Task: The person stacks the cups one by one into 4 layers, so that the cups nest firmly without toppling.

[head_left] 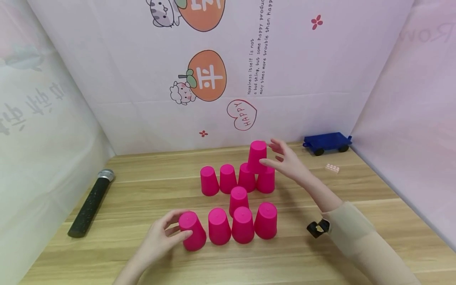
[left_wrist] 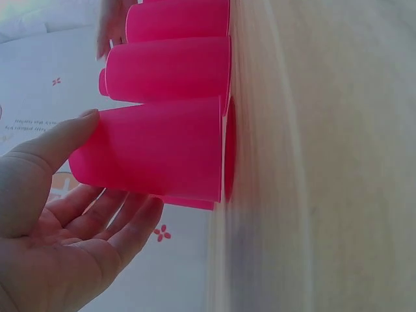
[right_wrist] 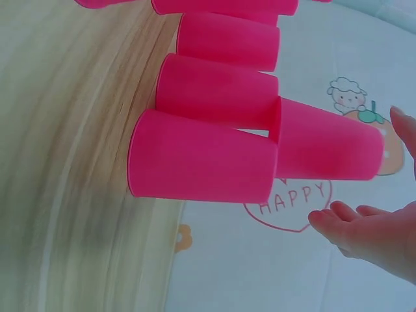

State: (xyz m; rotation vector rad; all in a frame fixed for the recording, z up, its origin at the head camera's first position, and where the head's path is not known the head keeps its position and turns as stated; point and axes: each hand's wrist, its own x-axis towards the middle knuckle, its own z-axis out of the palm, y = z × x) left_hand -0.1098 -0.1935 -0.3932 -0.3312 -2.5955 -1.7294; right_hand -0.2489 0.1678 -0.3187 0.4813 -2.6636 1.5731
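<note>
My left hand [head_left: 162, 235] grips the front-left upside-down pink cup [head_left: 192, 233], thumb on one side and fingers round the other. In the left wrist view, that cup [left_wrist: 149, 153] sits near the tabletop, its closed end toward the palm. At the back, a pink cup [head_left: 257, 156] stands upside down across the two rightmost cups of the back row. My right hand [head_left: 288, 160] is beside this raised cup, thumb and fingers spread. The right wrist view shows a gap between the hand [right_wrist: 377, 240] and the raised cup [right_wrist: 328, 143].
Several more upside-down pink cups stand in the front row [head_left: 243, 225] and back row [head_left: 209, 182], with one cup [head_left: 238, 201] between. A microphone [head_left: 90, 204] lies at left. At right are a blue toy wagon [head_left: 327, 142], a pale brick [head_left: 332, 168] and a black object [head_left: 315, 229].
</note>
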